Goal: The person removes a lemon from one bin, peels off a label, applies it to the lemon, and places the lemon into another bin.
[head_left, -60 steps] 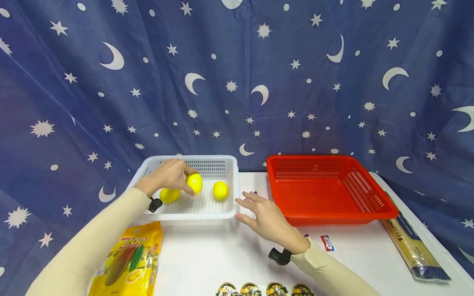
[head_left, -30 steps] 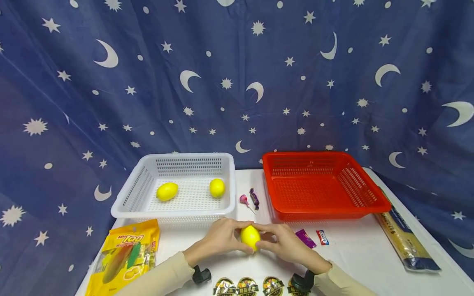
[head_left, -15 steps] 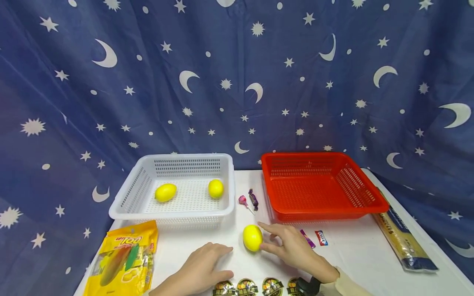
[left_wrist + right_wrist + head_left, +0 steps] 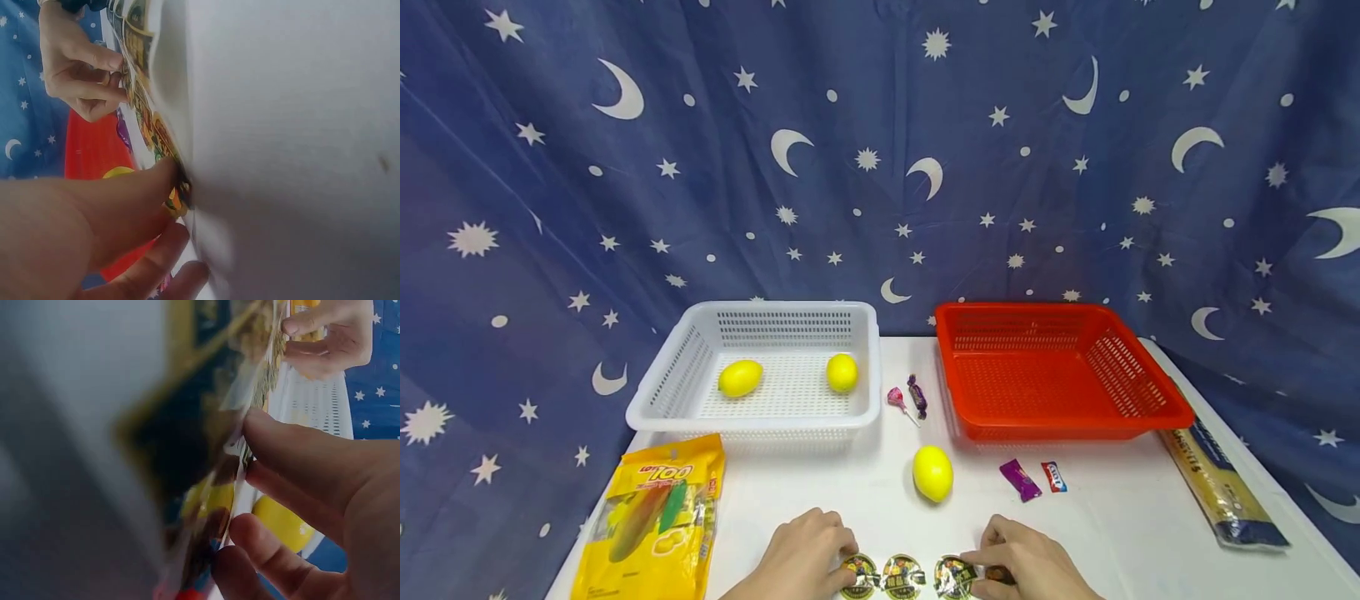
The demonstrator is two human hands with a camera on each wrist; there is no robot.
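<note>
At the front of the table lies a flat clear pack [image 4: 903, 577] with a row of round black-and-gold labels. My left hand [image 4: 807, 557] pinches its left end; in the left wrist view the thumb and fingers sit on either side of the pack's edge. My right hand [image 4: 1026, 560] has curled fingers and covers the rightmost label. The right wrist view shows its thumb and index finger pinching the edge of the pack [image 4: 215, 434]. A lemon [image 4: 933, 473] rests alone on the table beyond the hands.
A white basket [image 4: 752, 423] holds two lemons, and a red basket [image 4: 1075, 432] stands to its right. Between them lie a lollipop [image 4: 897, 398] and a purple candy [image 4: 917, 397]. Two small wrapped candies [image 4: 1020, 481], a yellow candy bag [image 4: 651, 521] and a spaghetti pack [image 4: 1225, 483] lie around.
My left hand has taken a lemon from the white basket to the table's middle, both hands touched it, and it was let go. Both hands have come back to the labelled pack.
</note>
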